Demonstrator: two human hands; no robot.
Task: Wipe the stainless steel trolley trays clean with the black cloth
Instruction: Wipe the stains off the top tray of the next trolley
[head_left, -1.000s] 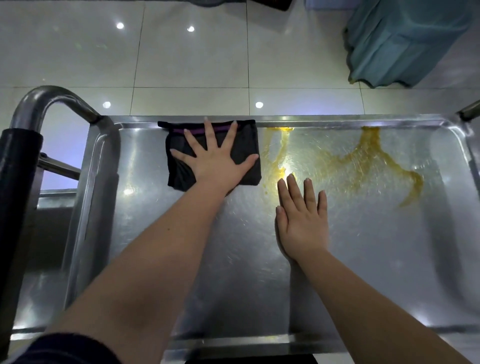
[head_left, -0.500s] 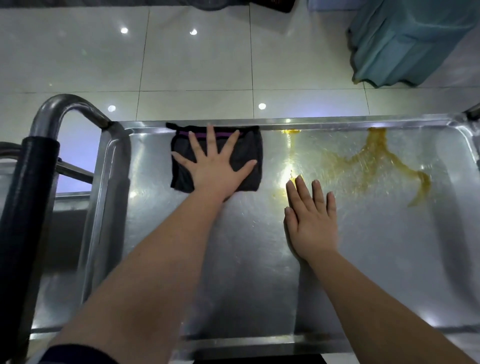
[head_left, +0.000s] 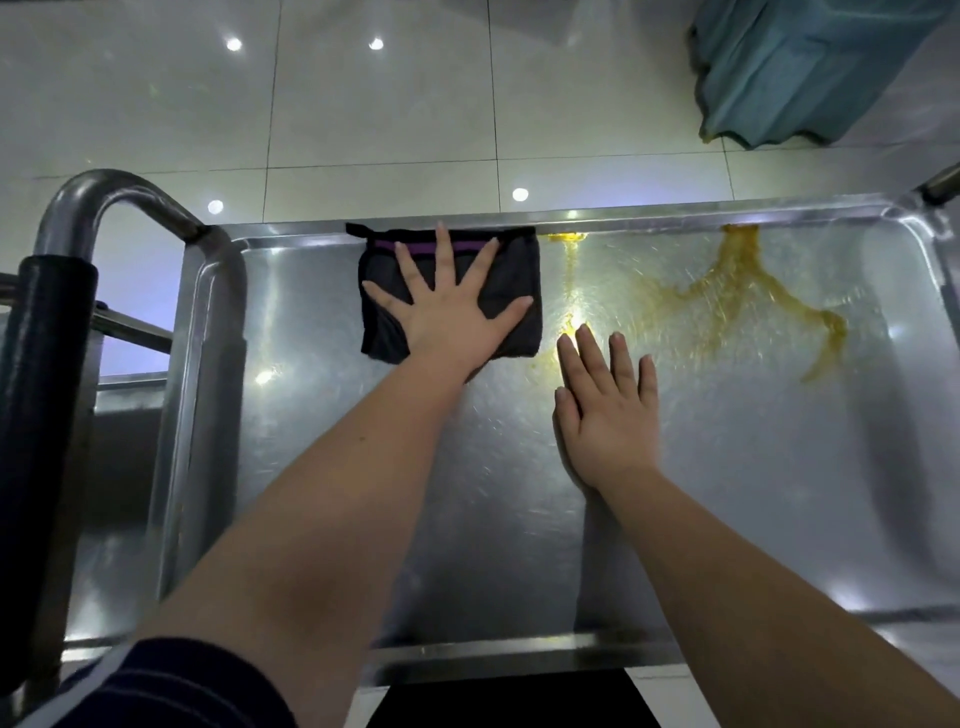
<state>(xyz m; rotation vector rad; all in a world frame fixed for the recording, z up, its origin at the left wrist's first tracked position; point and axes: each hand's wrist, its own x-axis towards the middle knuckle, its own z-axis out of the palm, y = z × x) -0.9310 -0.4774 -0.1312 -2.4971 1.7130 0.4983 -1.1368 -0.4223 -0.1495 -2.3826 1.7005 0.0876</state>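
Observation:
The black cloth (head_left: 511, 291), folded and edged with a purple stripe, lies against the far rim of the stainless steel trolley tray (head_left: 311, 441). My left hand (head_left: 447, 317) presses flat on the cloth with its fingers spread. My right hand (head_left: 608, 410) rests palm down on the bare steel just right of the cloth and holds nothing. A thin yellow streak (head_left: 570, 280) runs down right beside the cloth. Further right a wider yellow-brown stain (head_left: 748, 280) branches across the tray.
The trolley's tube handle (head_left: 104, 192) with a black grip (head_left: 47, 395) rises at the left. A lower tray (head_left: 111, 587) shows under it. White tiled floor (head_left: 363, 119) lies beyond the trolley, and a teal fabric-covered object (head_left: 810, 67) stands at the top right.
The view has shifted slightly. Both hands and the cloth stay in almost the same places on the tray, and the streak beside the cloth looks thinner.

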